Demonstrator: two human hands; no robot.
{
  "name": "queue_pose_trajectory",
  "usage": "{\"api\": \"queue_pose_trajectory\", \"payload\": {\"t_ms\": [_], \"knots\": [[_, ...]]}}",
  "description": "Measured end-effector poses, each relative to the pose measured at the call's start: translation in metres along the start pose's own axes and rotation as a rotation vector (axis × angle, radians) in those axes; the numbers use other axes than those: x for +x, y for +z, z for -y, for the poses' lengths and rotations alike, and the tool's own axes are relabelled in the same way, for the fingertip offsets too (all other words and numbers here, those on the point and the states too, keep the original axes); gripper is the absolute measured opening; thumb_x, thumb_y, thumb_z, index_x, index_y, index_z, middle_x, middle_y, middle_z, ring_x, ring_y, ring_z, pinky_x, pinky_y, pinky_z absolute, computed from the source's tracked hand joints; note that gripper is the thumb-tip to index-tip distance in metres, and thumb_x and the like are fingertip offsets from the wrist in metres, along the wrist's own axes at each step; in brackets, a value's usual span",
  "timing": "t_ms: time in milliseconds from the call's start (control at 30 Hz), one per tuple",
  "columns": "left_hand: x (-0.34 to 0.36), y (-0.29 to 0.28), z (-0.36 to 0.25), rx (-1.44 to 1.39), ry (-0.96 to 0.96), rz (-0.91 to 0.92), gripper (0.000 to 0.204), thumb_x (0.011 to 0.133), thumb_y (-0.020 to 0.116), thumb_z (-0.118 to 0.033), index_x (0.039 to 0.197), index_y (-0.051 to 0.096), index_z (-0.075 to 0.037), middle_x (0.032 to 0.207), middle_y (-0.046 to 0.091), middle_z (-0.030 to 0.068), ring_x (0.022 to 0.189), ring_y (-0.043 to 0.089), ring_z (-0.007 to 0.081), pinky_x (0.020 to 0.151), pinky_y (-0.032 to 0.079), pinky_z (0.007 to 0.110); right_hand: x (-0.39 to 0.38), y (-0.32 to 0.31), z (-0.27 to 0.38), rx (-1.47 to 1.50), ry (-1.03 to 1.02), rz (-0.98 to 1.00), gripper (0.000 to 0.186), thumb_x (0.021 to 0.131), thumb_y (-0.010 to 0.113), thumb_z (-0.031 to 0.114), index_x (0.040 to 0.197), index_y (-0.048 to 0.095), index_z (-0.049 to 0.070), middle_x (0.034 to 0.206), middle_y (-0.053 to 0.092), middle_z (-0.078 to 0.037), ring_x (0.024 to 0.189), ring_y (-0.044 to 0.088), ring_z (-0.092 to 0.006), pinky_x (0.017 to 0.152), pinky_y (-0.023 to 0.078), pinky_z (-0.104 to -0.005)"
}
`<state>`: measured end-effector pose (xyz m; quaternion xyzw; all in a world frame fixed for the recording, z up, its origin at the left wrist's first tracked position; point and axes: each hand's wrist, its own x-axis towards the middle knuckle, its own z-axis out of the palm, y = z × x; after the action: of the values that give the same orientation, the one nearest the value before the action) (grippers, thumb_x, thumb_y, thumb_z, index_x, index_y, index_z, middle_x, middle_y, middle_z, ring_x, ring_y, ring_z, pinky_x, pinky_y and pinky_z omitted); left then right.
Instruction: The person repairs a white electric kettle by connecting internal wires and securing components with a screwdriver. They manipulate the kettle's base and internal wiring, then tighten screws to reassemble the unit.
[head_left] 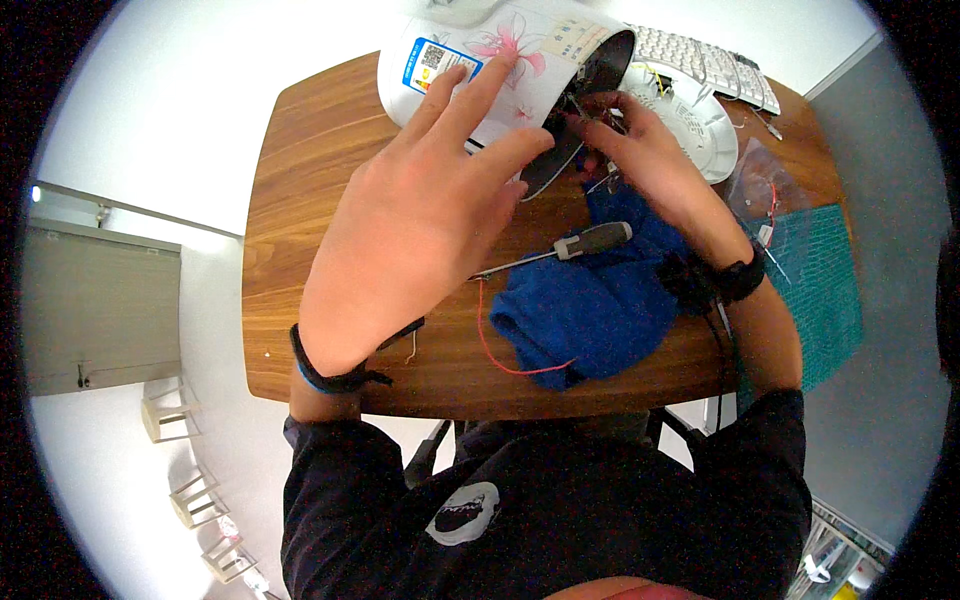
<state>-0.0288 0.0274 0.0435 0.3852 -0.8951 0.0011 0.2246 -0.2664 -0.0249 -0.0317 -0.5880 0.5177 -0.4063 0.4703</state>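
A white appliance housing with a pink flower print [553, 82], possibly a rice cooker, lies on its side with its dark open underside facing right. My left hand [405, 215] rests on it, fingers spread and open. At the open underside, my right hand [655, 165] has its thumb and fingers closed together among dark inner parts and wires; whatever is between the fingertips is hidden. Just beyond that hand lies a round white vented base cover [712, 140]. Below the hands, a screwdriver with a grey handle [597, 240] leans across a crumpled blue cloth [600, 320].
A white keyboard [700, 62] sits at the back right of the wooden table [310, 150]. Along the right edge are a green cutting mat [822, 285] and a clear plastic bag [762, 185]. A thin red wire [484, 335] curls beside the cloth.
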Motion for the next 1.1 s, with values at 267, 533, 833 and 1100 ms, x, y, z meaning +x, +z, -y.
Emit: {"api": "queue_pose_trajectory", "payload": {"t_ms": [267,533,833,1100], "knots": [[0.014,0.020,0.020,-0.008,-0.020,-0.173,0.075,0.086,0.078,-0.017,0.153,0.044,-0.019,0.165,0.029,0.0276,0.148,0.031,0.0525,0.122,0.032,0.054,0.014,-0.009,-0.031,-0.434,-0.461,-0.224,0.031,0.094,0.073,0.027,0.109,0.071,-0.001,0.102,0.074,-0.022,0.089,0.072,-0.0336,0.082,0.056,-0.0417],[0.020,0.027,0.024,0.007,0.033,-0.155,0.094,0.080,0.082,-0.015,0.160,0.032,-0.016,0.163,0.018,0.0393,0.149,0.025,0.0554,0.123,0.030,0.053,0.022,-0.007,-0.029,-0.500,-0.478,-0.180,0.032,0.093,0.073,0.030,0.110,0.073,0.002,0.098,0.072,-0.024,0.091,0.070,-0.0432,0.079,0.055,-0.0483],[0.023,0.027,0.023,-0.059,-0.042,-0.127,0.099,0.073,0.080,-0.006,0.159,0.032,-0.016,0.162,0.021,0.0360,0.145,0.038,0.0537,0.116,0.042,0.050,0.039,0.010,-0.034,-0.468,-0.618,-0.227,0.032,0.093,0.072,0.031,0.109,0.074,0.003,0.098,0.073,-0.024,0.092,0.070,-0.0439,0.081,0.056,-0.0500],[0.021,0.033,0.032,0.064,-0.043,-0.146,0.099,0.076,0.079,-0.006,0.160,0.027,-0.013,0.160,0.019,0.0403,0.142,0.039,0.0565,0.115,0.042,0.051,0.046,0.013,-0.042,-0.322,-0.440,-0.203,0.034,0.093,0.074,0.033,0.109,0.076,0.003,0.095,0.074,-0.022,0.089,0.072,-0.0395,0.080,0.057,-0.0475]]}}
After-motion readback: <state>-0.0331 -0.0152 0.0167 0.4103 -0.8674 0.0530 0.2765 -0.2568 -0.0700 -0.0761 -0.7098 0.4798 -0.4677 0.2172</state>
